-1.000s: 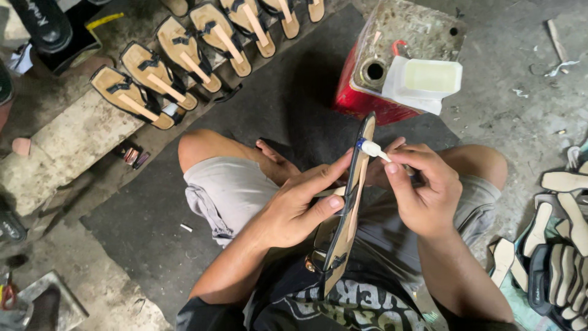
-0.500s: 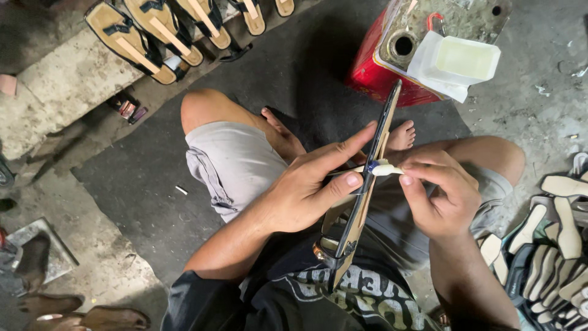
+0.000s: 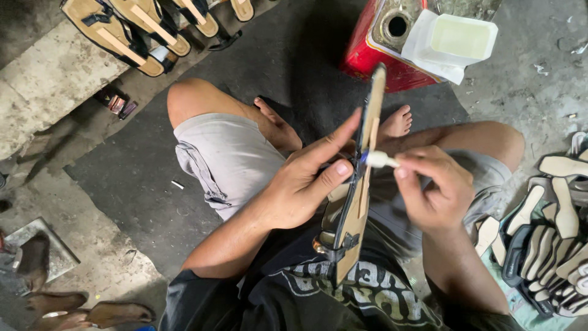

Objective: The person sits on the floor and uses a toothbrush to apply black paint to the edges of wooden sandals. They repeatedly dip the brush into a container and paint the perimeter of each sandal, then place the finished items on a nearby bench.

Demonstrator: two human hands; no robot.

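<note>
My left hand (image 3: pixel 306 184) grips a tan sandal sole with black straps (image 3: pixel 358 202), held on edge above my lap with its toe pointing away from me. My right hand (image 3: pixel 432 190) pinches a small white-tipped applicator (image 3: pixel 378 160) whose tip touches the sole's side about halfway up. I sit cross-legged on a dark mat, in grey shorts and a black shirt, bare feet showing beyond the sandal.
A red metal can (image 3: pixel 380 49) with a white plastic tub (image 3: pixel 459 40) on top stands ahead. Several finished tan sandals (image 3: pixel 135 30) lie in a row at the upper left. A heap of sandal parts (image 3: pixel 551 239) sits at my right. Brown shoes (image 3: pixel 86 309) lie lower left.
The view has shifted so the sandal and both hands sit more to the centre. The applicator stays against the sole's edge, slightly lower along it than before.
</note>
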